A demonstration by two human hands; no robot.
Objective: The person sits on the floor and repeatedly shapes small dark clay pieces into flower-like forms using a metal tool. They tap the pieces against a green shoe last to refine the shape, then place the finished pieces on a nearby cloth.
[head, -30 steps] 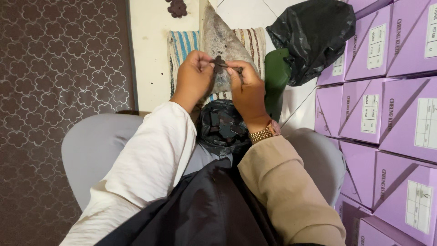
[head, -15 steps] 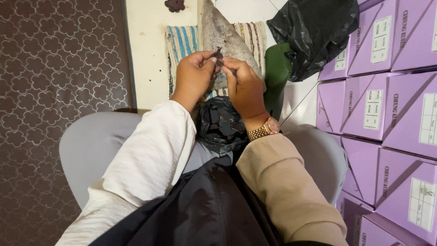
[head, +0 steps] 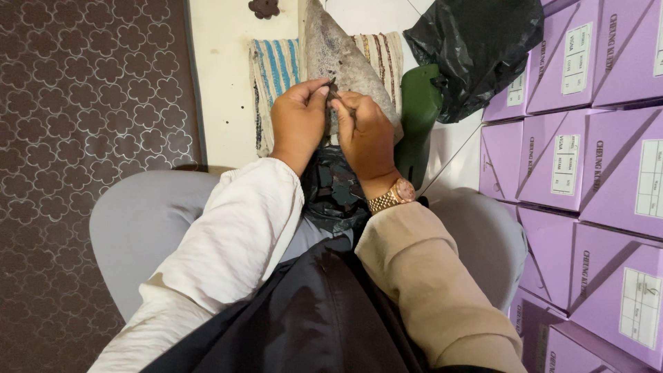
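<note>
At about twelve o'clock in my view, right between the two hands, there is a small dark piece (head: 332, 91). It is too tiny for me to tell what it is. It sits above the lap, over a grey pointed cloth (head: 336, 52) that lies on the floor.

The left hand (head: 298, 119) has its fingers pinched together on the small dark piece from the nine o'clock side. The right hand (head: 366, 135) has its fingers closed on it too, from the three o'clock side. The two hands touch each other at the fingertips.

On the right wrist I see a gold watch (head: 391, 196). Just under the hands, toward six o'clock, a crinkly black bundle (head: 334, 195) rests on the lap, between the grey knees.

Under the grey cloth there is a striped rug (head: 276, 65) with blue lines. At two o'clock from the hands a green thing (head: 418, 114) stands, and a black plastic bag (head: 476, 48) sits just beside it, higher up. At three o'clock there are many purple boxes (head: 594, 173) in a stack, each with a white label. At nine o'clock a brown mat (head: 90, 124) with flower shapes covers the floor.
</note>
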